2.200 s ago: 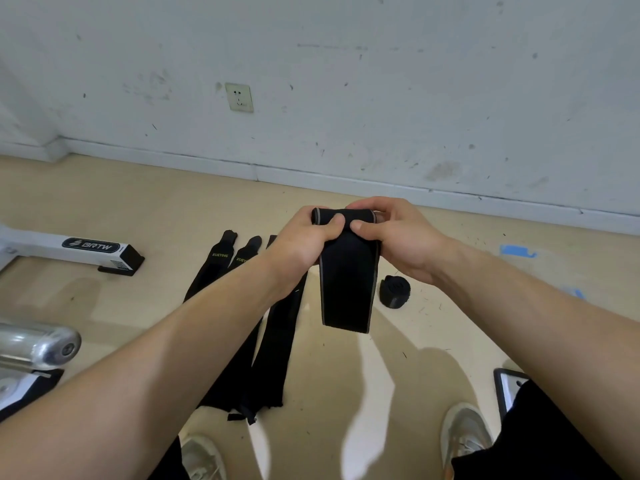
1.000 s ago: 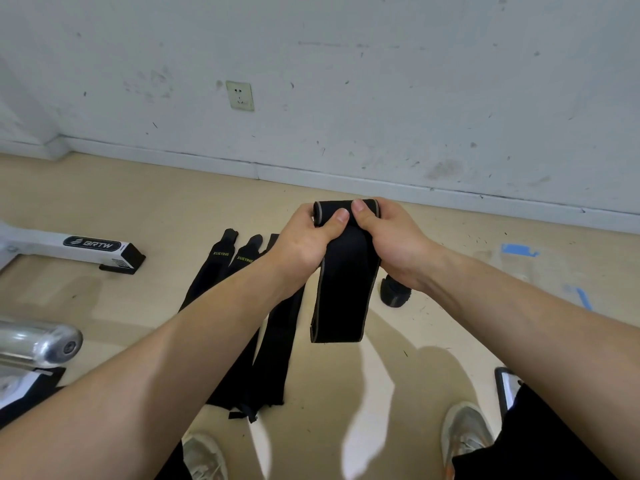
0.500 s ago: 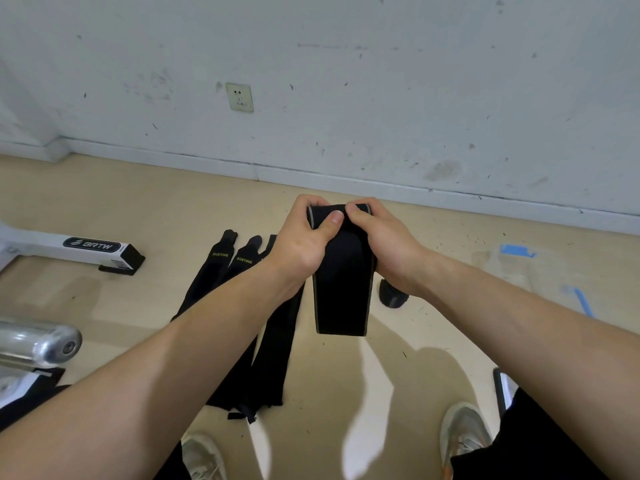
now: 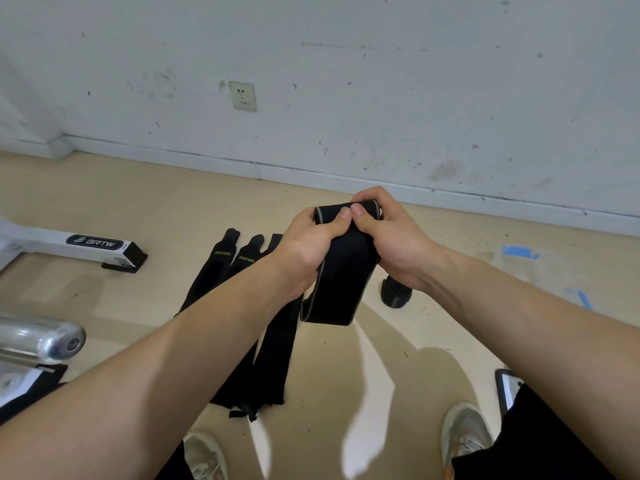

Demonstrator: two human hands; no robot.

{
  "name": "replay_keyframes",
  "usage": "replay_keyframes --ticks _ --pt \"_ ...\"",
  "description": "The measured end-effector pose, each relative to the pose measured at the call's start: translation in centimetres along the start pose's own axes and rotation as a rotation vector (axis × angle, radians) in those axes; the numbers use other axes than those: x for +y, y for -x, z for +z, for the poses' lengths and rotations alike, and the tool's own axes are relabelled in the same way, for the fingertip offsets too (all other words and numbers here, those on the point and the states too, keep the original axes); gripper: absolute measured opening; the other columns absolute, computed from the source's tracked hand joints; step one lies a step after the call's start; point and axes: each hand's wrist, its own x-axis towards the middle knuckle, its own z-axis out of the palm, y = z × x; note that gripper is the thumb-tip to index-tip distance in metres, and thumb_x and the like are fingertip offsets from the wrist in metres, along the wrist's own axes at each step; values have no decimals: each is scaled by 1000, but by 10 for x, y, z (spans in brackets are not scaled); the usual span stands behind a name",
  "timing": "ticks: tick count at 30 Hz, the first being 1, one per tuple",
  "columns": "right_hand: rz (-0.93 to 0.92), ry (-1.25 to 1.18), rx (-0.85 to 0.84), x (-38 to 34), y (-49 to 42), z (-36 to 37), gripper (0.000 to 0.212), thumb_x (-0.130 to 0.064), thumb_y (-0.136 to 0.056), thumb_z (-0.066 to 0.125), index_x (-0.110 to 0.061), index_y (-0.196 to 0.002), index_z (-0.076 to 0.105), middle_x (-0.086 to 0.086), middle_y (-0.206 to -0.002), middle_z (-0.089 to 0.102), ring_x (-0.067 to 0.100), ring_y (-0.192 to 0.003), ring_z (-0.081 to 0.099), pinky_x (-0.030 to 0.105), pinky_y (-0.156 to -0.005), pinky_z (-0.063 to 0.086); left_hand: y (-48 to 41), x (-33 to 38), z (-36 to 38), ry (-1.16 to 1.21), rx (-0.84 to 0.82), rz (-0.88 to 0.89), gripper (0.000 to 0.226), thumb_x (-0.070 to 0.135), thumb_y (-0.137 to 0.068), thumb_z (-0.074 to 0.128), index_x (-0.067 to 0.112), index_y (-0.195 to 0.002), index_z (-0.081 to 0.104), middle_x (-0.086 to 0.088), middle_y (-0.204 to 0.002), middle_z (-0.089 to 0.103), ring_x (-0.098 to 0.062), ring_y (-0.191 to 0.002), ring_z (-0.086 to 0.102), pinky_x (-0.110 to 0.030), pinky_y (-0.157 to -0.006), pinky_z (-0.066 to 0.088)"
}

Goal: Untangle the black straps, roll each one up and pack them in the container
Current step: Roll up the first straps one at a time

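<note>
Two grips pinch the rolled top of the black strap (image 4: pixel 337 289) in mid-air above the floor (image 4: pixel 398 358), left hand (image 4: pixel 308 244) and right hand (image 4: pixel 391 244) thumbs touching; light, soft and limp, it seems best held at the coil's edges lest it spring loose.

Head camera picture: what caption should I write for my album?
Left hand and right hand grip a partly rolled strap above other straps on the floor.
</note>
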Motion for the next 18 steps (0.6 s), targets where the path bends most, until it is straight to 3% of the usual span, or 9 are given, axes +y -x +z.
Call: replay_keyframes --ticks 4,7,12,15,18 --pt "-14 18 -22 1 1 0 9 -13 -104 56 -21 -107 59 13 -99 63 26 -83 62 35 -69 54 1 3 1 -8 21 -14 52 46 -97 66 4 -128 62 -21 -116 73 -37 -106 73 -52 -96 58" --pt "39 -2 -46 -1 2 -1 12 -15 -103 58 -23 -111 61 14 -101 66 27 -86 64 38 -74 54 1 3 0 11 65 2 38 31 -98 69 7 -127 59 -21 -118 71 -36 -107 72 -53 -96 58" --pt "162 -142 -80 -3 1 -2 26 -20 -102 56 -15 -127 60 9 -109 70 24 -94 68 37 -79 54 -1 3 -3 23 44 29 16 16 -100 66 16 -115 61 -15 -109 68 -31 -97 70 -44 -88 60" --pt "194 -139 -144 -3 2 -1 43 -41 -105 48 -7 -128 63 15 -119 72 31 -106 71 40 -91 58 0 2 -5 -29 1 51 15 11 -100 64 22 -110 60 -16 -106 68 -31 -91 69 -45 -84 60" --pt "165 -9 -55 -1 1 1 46 -47 -104 50 -6 -123 59 17 -119 71 28 -102 72 42 -92 59 1 3 -5 -55 -26 83 19 8 -100 63 23 -111 60 -17 -104 68 -32 -89 71 -46 -82 62"
